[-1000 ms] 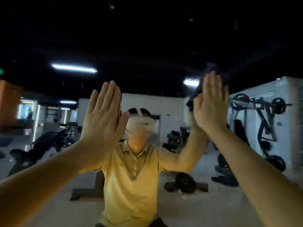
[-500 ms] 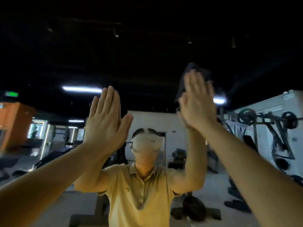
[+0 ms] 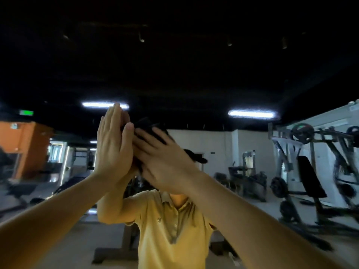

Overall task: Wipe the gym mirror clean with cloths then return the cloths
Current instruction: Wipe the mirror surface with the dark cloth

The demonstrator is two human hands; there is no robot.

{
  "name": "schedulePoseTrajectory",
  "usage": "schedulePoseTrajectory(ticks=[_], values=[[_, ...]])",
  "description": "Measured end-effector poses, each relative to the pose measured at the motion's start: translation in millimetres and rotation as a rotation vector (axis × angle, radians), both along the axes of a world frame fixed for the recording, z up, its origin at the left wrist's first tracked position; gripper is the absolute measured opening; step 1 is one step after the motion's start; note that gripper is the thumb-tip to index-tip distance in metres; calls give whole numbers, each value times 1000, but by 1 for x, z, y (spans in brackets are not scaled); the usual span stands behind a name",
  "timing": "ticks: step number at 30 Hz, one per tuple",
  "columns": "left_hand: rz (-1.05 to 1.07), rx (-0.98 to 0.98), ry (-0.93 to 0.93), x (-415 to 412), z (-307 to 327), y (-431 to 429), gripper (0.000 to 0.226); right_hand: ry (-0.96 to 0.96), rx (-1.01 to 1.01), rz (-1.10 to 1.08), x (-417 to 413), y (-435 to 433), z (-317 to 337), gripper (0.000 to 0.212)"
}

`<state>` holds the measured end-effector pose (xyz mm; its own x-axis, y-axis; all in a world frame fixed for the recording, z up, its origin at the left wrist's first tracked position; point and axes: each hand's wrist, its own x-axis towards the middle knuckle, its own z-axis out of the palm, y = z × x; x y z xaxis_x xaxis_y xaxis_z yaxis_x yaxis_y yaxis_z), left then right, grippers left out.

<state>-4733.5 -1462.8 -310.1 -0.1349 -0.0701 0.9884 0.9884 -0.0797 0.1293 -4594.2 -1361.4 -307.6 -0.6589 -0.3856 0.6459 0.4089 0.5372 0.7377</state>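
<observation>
Hands first: my left hand [image 3: 113, 146] stands upright with its fingers straight and together, flat toward the mirror [image 3: 213, 78]. I cannot tell whether any cloth lies under it. My right hand [image 3: 169, 164] is flat too, fingers straight and slanting up toward the left one, pressing a dark cloth [image 3: 148, 130] against the glass. The cloth shows only as a dark edge past the fingertips. Those fingertips lie just beside the left thumb, close to touching.

What worries me is that nothing is pinched, so palm pressure alone keeps the cloth in place. If I ease off, or drag the hand faster than the fabric slides, I judge it could bunch up or slip down the glass. A sweep further left would run the right fingers into the left thumb. If the left palm is bare, it likely leaves a print that needs wiping again. Both hands also hide the patch being cleaned, and the reflected gym is dim, so streaks there could go unnoticed.
</observation>
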Motion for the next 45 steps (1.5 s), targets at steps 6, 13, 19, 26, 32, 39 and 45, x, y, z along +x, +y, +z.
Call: schedulePoseTrajectory(ticks=[6,13,19,26,32,39,45], values=[[494,-144,105,-9,-6,19,83,724,-457,-211,149,103,31,67],[297,-133,38,29,-41,13,72,614,-423,-31,29,17,-71,70],[246,-207,335,77,-124,30,65,80,-145,-57,67,38,-159,68],[367,-322,276,91,-139,65,81,862,-672,-178,196,126,-123,67],[320,-318,297,85,-140,63,73,395,-422,-15,84,46,-207,70],[369,-336,308,81,-141,67,82,696,-566,-238,201,135,-174,65],[340,-346,299,82,-140,63,82,902,-666,-11,111,78,-182,68]])
